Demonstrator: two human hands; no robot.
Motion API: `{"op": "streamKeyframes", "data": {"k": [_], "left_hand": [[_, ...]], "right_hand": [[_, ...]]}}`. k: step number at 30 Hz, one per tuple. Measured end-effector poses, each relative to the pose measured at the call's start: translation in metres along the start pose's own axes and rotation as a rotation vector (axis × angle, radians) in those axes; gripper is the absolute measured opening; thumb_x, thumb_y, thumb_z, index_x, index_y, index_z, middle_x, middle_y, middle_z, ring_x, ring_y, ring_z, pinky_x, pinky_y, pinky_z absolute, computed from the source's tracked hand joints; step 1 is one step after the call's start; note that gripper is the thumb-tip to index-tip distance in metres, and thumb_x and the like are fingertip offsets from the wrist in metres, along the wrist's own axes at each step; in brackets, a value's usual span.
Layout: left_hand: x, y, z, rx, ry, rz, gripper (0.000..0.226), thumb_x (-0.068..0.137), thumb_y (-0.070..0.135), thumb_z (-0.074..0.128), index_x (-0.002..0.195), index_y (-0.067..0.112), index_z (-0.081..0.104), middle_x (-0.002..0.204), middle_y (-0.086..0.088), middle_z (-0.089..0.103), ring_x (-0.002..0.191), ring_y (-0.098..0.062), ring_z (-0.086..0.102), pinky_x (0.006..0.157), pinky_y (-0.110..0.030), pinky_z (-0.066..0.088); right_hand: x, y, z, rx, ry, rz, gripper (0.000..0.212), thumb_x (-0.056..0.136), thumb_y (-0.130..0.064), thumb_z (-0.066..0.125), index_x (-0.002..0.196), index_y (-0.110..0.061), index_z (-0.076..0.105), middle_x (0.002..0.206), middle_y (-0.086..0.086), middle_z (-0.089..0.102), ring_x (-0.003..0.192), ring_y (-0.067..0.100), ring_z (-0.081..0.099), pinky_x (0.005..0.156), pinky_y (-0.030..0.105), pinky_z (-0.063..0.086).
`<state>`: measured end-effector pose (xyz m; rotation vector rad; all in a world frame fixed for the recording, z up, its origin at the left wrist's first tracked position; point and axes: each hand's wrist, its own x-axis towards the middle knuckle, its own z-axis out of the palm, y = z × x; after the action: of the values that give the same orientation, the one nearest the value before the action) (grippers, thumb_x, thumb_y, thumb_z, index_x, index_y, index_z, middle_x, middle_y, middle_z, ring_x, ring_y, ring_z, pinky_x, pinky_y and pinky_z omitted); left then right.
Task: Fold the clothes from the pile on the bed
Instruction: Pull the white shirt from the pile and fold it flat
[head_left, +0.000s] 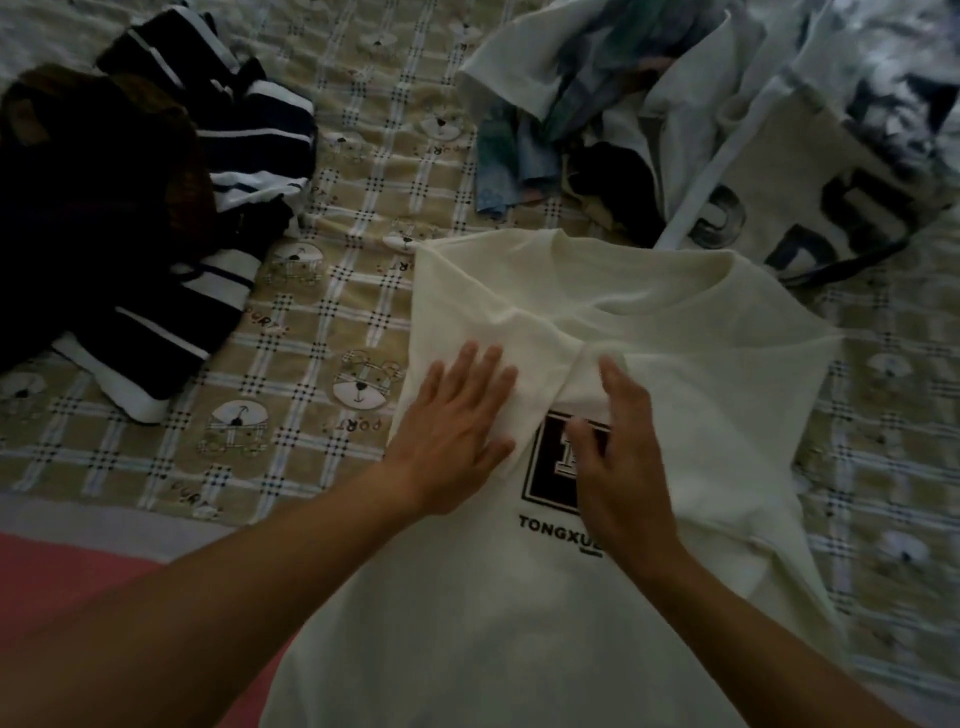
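Left hand (457, 431) presses flat, fingers spread, on the white T-shirt (717, 415); right hand (623, 467) rests alongside, fingers seemingly relaxed.

Dimly lit bed (332, 322) with tan plaid bear-print sheet; pink strip (62, 571) beside it, possibly floor.

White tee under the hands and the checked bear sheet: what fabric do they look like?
White tee: looks like a soft matte knit, probably cotton jersey; it creases softly and the folded sleeve lies limp. Checked sheet: seems a thin matte printed cloth, maybe cotton; it shows fine wrinkles. The dim picture leaves the weave unclear.
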<state>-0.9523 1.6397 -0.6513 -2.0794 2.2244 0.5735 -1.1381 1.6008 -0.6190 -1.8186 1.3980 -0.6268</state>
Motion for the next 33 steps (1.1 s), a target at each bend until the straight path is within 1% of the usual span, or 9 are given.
{"op": "streamKeyframes", "data": {"k": [4,8,12,16,19,22,25,29,33], "left_hand": [[0.004,-0.010,0.018,0.034,0.046,-0.039,0.082,0.093,0.066,0.015,0.155,0.022,-0.015,0.162,-0.002,-0.023,0.148,-0.024,-0.023,0.121,-0.050,-0.003],[0.007,-0.006,0.025,0.042,0.049,-0.046,0.082,0.093,0.066,0.016,0.155,0.020,-0.011,0.163,-0.003,-0.021,0.149,-0.025,-0.021,0.120,-0.050,-0.004],[0.023,-0.011,0.009,0.030,0.041,-0.067,0.080,0.091,0.065,0.015,0.157,0.019,0.010,0.165,-0.009,0.002,0.151,-0.027,-0.003,0.122,-0.048,0.005],[0.076,-0.021,-0.031,0.056,0.164,-0.065,0.086,0.086,0.056,0.056,0.152,0.015,0.019,0.160,-0.016,0.016,0.149,-0.033,0.011,0.122,-0.046,0.012],[0.122,-0.028,-0.058,0.099,0.108,-0.152,0.126,0.069,0.064,0.073,0.155,0.015,-0.006,0.163,-0.013,-0.004,0.151,-0.030,-0.006,0.123,-0.045,0.003],[0.146,-0.030,-0.074,0.095,-0.013,-0.181,0.144,0.053,0.067,0.083,0.154,0.017,-0.006,0.161,-0.016,0.016,0.148,-0.033,0.018,0.121,-0.047,0.016],[0.146,-0.029,-0.085,0.005,-0.081,-0.172,0.108,0.056,0.055,0.087,0.142,0.021,0.033,0.134,-0.012,0.055,0.115,-0.032,0.054,0.095,-0.045,0.047],[0.127,-0.020,-0.091,0.133,-0.266,-0.023,0.045,0.080,0.037,0.075,0.121,0.025,0.061,0.109,-0.002,0.068,0.084,-0.017,0.054,0.072,-0.030,0.040],[0.124,-0.013,-0.127,0.197,-0.083,0.027,0.028,0.089,0.030,0.065,0.117,0.026,0.062,0.100,-0.005,0.066,0.083,-0.021,0.058,0.069,-0.032,0.043]], "right_hand": [[0.000,0.025,0.010,-0.495,-0.315,-0.195,0.069,0.096,-0.060,0.017,0.155,-0.030,-0.003,0.162,-0.004,-0.017,0.148,0.012,-0.020,0.120,0.039,-0.009],[0.011,0.046,0.009,-0.629,-0.505,-0.187,0.071,0.097,-0.063,0.017,0.154,-0.029,-0.011,0.160,-0.001,-0.026,0.144,0.015,-0.029,0.119,0.048,-0.006],[0.034,0.033,-0.036,-0.409,-0.331,-0.243,0.079,0.092,-0.042,0.054,0.155,-0.024,0.009,0.164,0.001,0.003,0.150,0.014,-0.005,0.122,0.042,0.001],[0.076,0.063,-0.111,-0.611,0.063,-0.136,0.098,0.073,-0.034,0.074,0.152,-0.015,0.019,0.157,0.014,0.019,0.147,0.030,0.014,0.119,0.052,0.015],[0.110,0.090,-0.148,-0.717,-0.004,0.117,0.118,0.064,-0.053,0.081,0.153,-0.018,0.012,0.159,0.012,0.013,0.148,0.030,0.009,0.119,0.055,0.010],[0.130,0.099,-0.160,-0.691,-0.230,0.175,0.122,0.055,-0.060,0.084,0.149,-0.018,0.018,0.152,0.011,0.033,0.139,0.032,0.032,0.113,0.054,0.027],[0.138,0.090,-0.157,-0.746,-0.433,0.178,0.087,0.061,-0.049,0.085,0.131,-0.018,0.044,0.126,0.010,0.056,0.106,0.027,0.055,0.091,0.041,0.048],[0.138,0.078,-0.149,-0.773,-0.543,0.202,0.043,0.076,-0.036,0.078,0.109,-0.016,0.059,0.105,0.007,0.061,0.088,0.023,0.055,0.076,0.034,0.047],[0.146,0.058,-0.170,-0.600,-0.418,0.209,0.034,0.083,-0.024,0.073,0.114,-0.011,0.065,0.101,0.009,0.062,0.089,0.024,0.057,0.077,0.032,0.045]]}}
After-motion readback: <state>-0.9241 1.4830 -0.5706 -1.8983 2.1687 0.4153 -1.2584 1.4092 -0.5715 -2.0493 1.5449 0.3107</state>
